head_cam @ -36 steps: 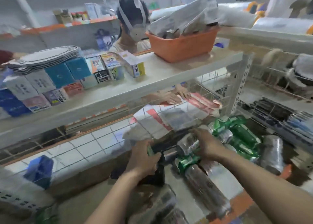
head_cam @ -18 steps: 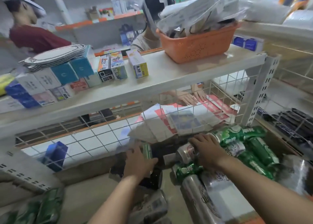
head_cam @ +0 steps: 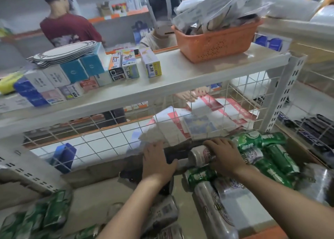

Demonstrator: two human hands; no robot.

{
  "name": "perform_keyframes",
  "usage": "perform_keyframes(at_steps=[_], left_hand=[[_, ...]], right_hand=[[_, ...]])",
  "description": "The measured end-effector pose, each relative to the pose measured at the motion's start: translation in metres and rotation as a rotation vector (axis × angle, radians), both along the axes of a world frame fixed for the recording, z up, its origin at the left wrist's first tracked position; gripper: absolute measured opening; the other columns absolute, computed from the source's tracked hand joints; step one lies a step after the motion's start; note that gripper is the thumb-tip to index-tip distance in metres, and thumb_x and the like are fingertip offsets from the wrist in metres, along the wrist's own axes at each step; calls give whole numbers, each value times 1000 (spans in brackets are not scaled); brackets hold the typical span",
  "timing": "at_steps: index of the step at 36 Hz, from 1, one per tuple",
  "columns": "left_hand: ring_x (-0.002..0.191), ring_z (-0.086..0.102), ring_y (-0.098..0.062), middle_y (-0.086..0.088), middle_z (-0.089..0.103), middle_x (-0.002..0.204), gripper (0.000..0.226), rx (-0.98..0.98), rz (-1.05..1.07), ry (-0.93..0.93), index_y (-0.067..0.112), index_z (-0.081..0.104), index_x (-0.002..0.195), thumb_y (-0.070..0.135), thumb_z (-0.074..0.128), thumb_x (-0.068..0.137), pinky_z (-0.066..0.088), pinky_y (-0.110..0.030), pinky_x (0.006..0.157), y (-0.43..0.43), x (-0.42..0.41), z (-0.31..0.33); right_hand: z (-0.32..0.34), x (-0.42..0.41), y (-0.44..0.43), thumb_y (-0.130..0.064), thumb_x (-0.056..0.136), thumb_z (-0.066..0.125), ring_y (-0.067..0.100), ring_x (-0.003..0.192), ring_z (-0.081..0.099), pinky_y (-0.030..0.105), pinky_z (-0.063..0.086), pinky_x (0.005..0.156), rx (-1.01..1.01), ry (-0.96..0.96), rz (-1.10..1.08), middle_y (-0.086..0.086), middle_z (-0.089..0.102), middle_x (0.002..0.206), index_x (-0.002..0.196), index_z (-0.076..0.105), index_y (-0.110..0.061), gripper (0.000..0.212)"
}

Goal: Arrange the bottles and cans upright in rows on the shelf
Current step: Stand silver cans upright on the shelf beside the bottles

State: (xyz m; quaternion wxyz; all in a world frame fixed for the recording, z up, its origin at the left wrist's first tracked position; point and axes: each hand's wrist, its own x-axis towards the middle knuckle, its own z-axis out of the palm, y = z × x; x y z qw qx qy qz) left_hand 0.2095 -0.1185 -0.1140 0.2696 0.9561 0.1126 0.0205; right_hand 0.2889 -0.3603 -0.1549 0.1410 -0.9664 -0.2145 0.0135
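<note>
On the lower shelf point(head_cam: 101, 199) cans lie in a jumble. My left hand point(head_cam: 156, 163) grips a dark bottle or can point(head_cam: 173, 154) lying on its side. My right hand point(head_cam: 224, 154) is closed over a silver can point(head_cam: 199, 155) with a red emblem, also on its side. Green cans point(head_cam: 267, 148) are piled to the right of it, and more silver cans point(head_cam: 213, 208) lie in front. Another green group point(head_cam: 36, 219) lies at the lower left.
A white wire grid point(head_cam: 112, 139) backs the lower shelf. The upper shelf point(head_cam: 180, 81) carries small boxes point(head_cam: 126, 65) and an orange basket point(head_cam: 216, 41) of packets. Two people stand behind the rack. Dark packets point(head_cam: 310, 128) fill the rack at right.
The camera has tilted up and moved closer. Both hands slid slightly toward the back of the shelf, keeping hold of the dark container and the silver can.
</note>
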Motion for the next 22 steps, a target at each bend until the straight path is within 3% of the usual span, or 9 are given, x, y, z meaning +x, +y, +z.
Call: perform_keyframes(at_steps=[2, 5, 8, 12, 15, 20, 22], left_hand=[[135, 35, -20, 3, 37, 140, 64, -70, -66, 18, 31, 39, 140, 45, 69, 84, 37, -37, 113, -13, 1, 11], [123, 46, -7, 10, 46, 131, 63, -128, -137, 6, 27, 47, 136, 40, 75, 81, 38, -20, 92, -30, 5, 28], [99, 49, 29, 22, 46, 111, 57, -264, -204, 45, 26, 42, 132, 18, 76, 87, 39, -2, 70, -43, 9, 33], [86, 47, 36, 23, 48, 108, 63, -429, -270, 13, 26, 43, 132, 13, 80, 82, 41, 3, 66, -51, 16, 39], [89, 56, 28, 10, 62, 115, 70, -516, -340, -7, 29, 44, 132, 15, 85, 77, 44, 0, 71, -56, 20, 43], [110, 69, -9, 4, 71, 121, 73, -662, -313, -62, 30, 50, 130, 11, 88, 72, 59, -30, 89, -69, 26, 37], [106, 71, -10, 8, 75, 112, 64, -695, -288, -99, 26, 58, 126, -3, 83, 75, 59, -25, 81, -74, 25, 38]], right_hand=[[4, 1, -2, -44, 72, 76, 24, 133, 45, 46, 31, 113, 65, -3, -45, -6, 54, 141, 144, 48, -36, 78], [21, 1, -4, -55, 56, 70, 26, 111, 60, 44, 50, 94, 304, 46, -141, -3, 64, 120, 134, 59, -32, 82], [43, -5, -8, -41, 58, 86, 12, 93, 71, 37, 60, 82, 680, 179, -208, -8, 72, 106, 125, 64, -25, 73], [76, -10, -12, -30, 60, 91, 4, 85, 71, 20, 57, 71, 906, 216, -205, -7, 75, 99, 113, 64, -28, 60], [98, -13, -10, -20, 66, 93, 3, 90, 72, 32, 60, 81, 957, 228, -173, -8, 76, 102, 114, 64, -28, 57], [107, -24, 2, -30, 66, 94, -3, 96, 66, 18, 50, 77, 910, 311, -168, -17, 73, 105, 115, 67, -32, 57], [104, -28, 6, -36, 65, 95, -1, 99, 65, 20, 54, 81, 865, 384, -181, -19, 70, 108, 116, 66, -32, 59]])
